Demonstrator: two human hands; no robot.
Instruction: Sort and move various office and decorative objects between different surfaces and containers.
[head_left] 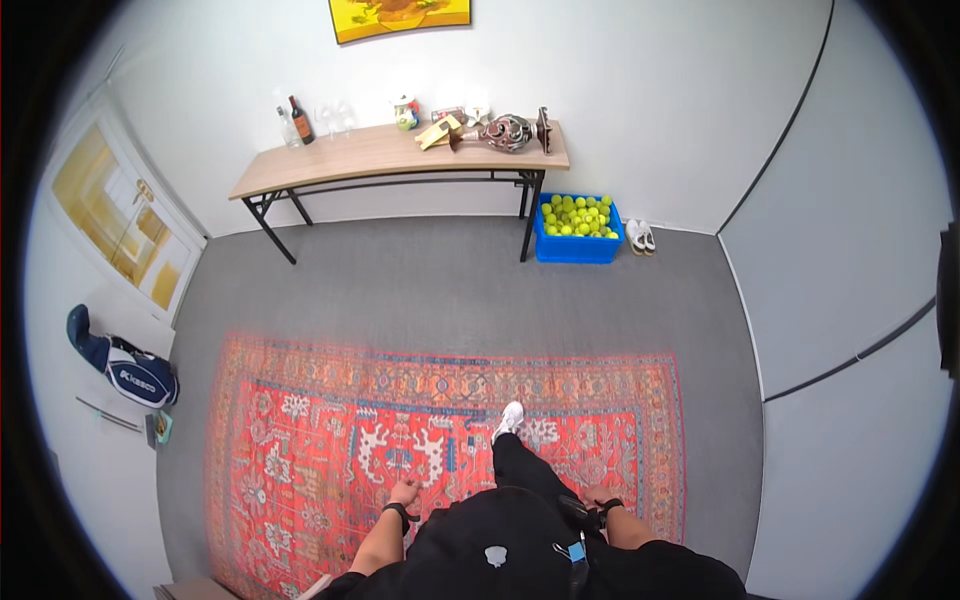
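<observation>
My left hand [405, 491] hangs low beside my body, over the patterned red rug [330, 440], with its fingers curled in and nothing visible in them. On the other side, my right hand [600, 494] is down by my hip; it is small in view and its fingers are hard to make out. Each wrist wears a dark band. Neither hand touches any furniture. One white shoe [510, 418] of mine steps forward on the rug. Ahead, against the wall, stands a long wooden-topped table [370, 158] with black legs.
On the table are a wine bottle [301, 120], a clear bottle [287, 128], glasses and an ornate vase [507, 133] lying sideways. A blue bin [577, 248] of tennis balls and white shoes [640, 237] sit at right. A golf bag [135, 375] leans left, near a door [125, 205].
</observation>
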